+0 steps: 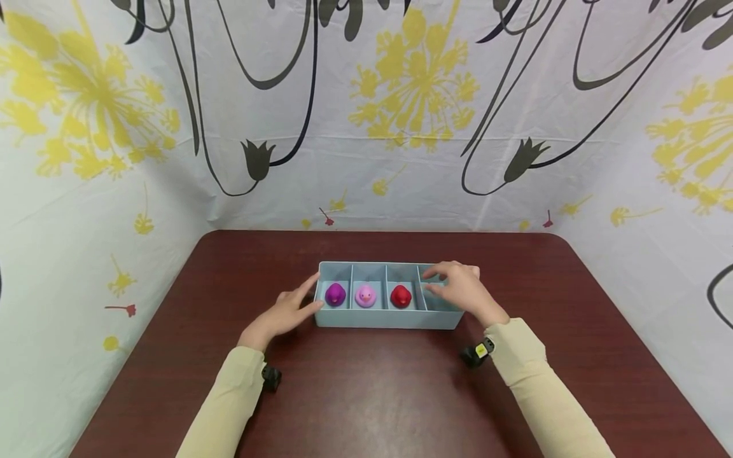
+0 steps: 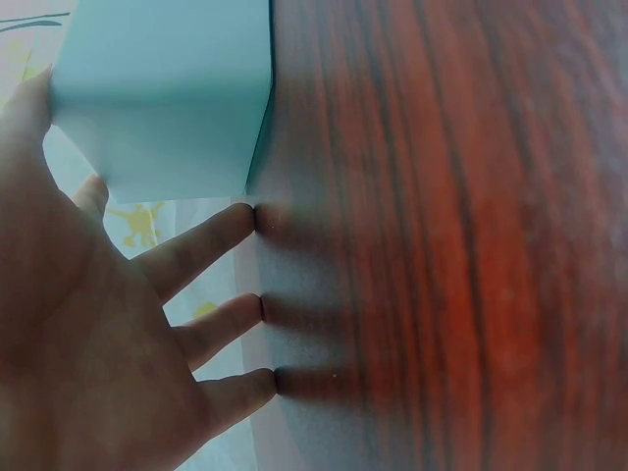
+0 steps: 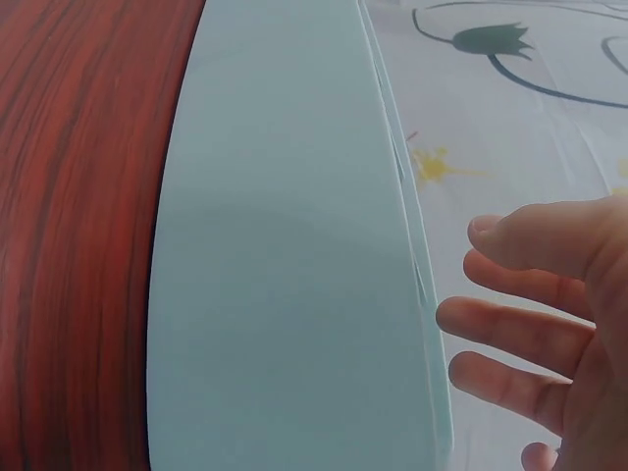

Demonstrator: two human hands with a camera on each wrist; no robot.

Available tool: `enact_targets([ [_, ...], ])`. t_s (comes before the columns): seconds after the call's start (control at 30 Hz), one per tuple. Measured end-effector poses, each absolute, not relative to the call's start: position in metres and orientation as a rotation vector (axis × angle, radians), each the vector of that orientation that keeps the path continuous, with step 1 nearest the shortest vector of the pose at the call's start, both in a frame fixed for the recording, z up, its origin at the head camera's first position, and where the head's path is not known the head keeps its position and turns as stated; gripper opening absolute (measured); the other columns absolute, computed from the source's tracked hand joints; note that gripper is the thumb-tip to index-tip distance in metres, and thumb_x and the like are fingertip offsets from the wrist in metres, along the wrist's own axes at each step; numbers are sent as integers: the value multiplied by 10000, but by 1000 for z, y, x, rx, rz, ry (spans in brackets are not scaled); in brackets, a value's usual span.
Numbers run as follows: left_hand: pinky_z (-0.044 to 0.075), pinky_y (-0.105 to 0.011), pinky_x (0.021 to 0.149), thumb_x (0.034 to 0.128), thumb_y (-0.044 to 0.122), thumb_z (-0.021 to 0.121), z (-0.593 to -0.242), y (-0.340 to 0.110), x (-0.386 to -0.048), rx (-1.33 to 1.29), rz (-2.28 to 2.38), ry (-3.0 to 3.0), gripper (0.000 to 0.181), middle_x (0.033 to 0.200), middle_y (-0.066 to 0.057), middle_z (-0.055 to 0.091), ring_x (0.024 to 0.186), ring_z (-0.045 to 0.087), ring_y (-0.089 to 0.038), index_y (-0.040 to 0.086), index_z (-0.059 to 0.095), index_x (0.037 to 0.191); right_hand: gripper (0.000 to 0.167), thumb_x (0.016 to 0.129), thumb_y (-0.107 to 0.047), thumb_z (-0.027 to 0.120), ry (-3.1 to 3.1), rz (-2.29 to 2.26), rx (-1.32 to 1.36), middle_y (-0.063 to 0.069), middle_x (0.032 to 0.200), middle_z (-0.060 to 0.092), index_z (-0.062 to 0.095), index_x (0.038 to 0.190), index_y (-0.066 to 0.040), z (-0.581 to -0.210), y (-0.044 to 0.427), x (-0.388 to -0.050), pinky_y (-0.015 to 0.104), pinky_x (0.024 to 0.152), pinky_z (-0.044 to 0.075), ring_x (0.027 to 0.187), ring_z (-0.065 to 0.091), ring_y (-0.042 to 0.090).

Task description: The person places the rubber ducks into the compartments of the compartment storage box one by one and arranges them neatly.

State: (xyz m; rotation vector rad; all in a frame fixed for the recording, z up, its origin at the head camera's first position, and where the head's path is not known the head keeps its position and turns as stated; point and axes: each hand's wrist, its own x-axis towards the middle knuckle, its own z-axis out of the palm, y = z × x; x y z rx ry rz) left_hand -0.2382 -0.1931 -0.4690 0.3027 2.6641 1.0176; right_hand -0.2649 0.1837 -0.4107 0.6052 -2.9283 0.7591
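A pale blue divided tray lies on the table in the head view. A purple rubber duck, a pink rubber duck and a red rubber duck sit in separate compartments, left to right. My left hand is at the tray's left end, thumb and forefinger spread along it; its other fingertips rest on the table. Over the rightmost compartment, my right hand hovers with thumb and fingers apart and nothing between them. It partly hides that compartment.
The dark reddish wooden table has rounded far corners. A white cloth with yellow flowers and grey stems hangs behind it and on both sides. Each wrist carries a small black camera, seen at the left camera and right camera.
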Motion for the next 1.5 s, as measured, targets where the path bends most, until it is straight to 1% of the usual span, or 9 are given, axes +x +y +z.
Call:
enact_targets([
  [0.2, 253, -680, 1043, 962, 515, 466, -467, -194, -238, 305, 1028, 2644, 706, 1538, -73, 317, 1379, 186, -400, 401, 56, 1526, 227, 854, -231, 715, -2956, 755, 579, 45, 1090, 687, 723, 1067, -155, -410, 196, -265, 458, 760, 226, 955, 607, 250],
  [0.4, 237, -683, 1048, 964, 527, 454, -467, -196, -239, 321, 1023, 2657, 702, 1536, -69, 322, 1385, 183, -405, 403, 51, 1526, 224, 864, -225, 700, -2965, 732, 559, 45, 1057, 685, 720, 1077, -156, -408, 209, -264, 438, 720, 204, 906, 590, 264],
  [0.47, 236, -679, 1052, 962, 532, 453, -468, -195, -240, 329, 1018, 2659, 706, 1529, -75, 334, 1386, 187, -409, 395, 54, 1528, 233, 866, -221, 697, -2968, 721, 543, 58, 1071, 684, 716, 1086, -145, -409, 214, -264, 448, 727, 210, 943, 594, 279],
  [0.63, 237, -677, 1054, 960, 527, 464, -469, -194, -239, 326, 1025, 2649, 710, 1521, -77, 346, 1388, 189, -407, 392, 62, 1529, 241, 866, -202, 694, -2963, 732, 501, 106, 1125, 674, 712, 1088, -109, -413, 226, -262, 497, 767, 229, 1096, 573, 339],
  [0.7, 242, -675, 1053, 957, 534, 464, -469, -194, -239, 323, 1024, 2651, 711, 1520, -72, 348, 1385, 194, -400, 396, 63, 1528, 238, 866, -195, 696, -2948, 751, 495, 114, 1130, 670, 711, 1085, -103, -413, 229, -262, 505, 777, 228, 1115, 564, 349],
  [0.9, 259, -668, 1047, 940, 586, 449, -470, -194, -240, 328, 1015, 2659, 725, 1519, -66, 346, 1376, 208, -390, 407, 61, 1525, 207, 859, -179, 696, -2922, 742, 456, 134, 1093, 676, 711, 1052, -105, -411, 242, -261, 526, 780, 236, 1093, 566, 367],
  [1.1, 257, -676, 1044, 953, 549, 458, -469, -195, -240, 318, 1015, 2661, 713, 1529, -72, 331, 1379, 197, -398, 404, 58, 1525, 192, 861, -201, 693, -2969, 732, 374, 151, 1100, 671, 706, 1035, -120, -414, 263, -259, 517, 765, 241, 1073, 573, 390],
  [1.23, 253, -679, 1044, 957, 534, 461, -469, -195, -239, 312, 1017, 2661, 709, 1538, -70, 319, 1383, 192, -401, 405, 57, 1525, 215, 851, -211, 707, -2978, 739, 353, 154, 1096, 671, 699, 1043, -114, -419, 276, -256, 501, 753, 239, 1054, 580, 390],
  [1.5, 261, -674, 1044, 943, 573, 457, -471, -195, -239, 308, 1015, 2657, 728, 1542, -68, 313, 1377, 201, -394, 399, 59, 1527, 281, 831, -227, 735, -3019, 770, 364, 151, 1107, 672, 686, 1085, -116, -428, 296, -253, 447, 726, 230, 1058, 572, 390],
])
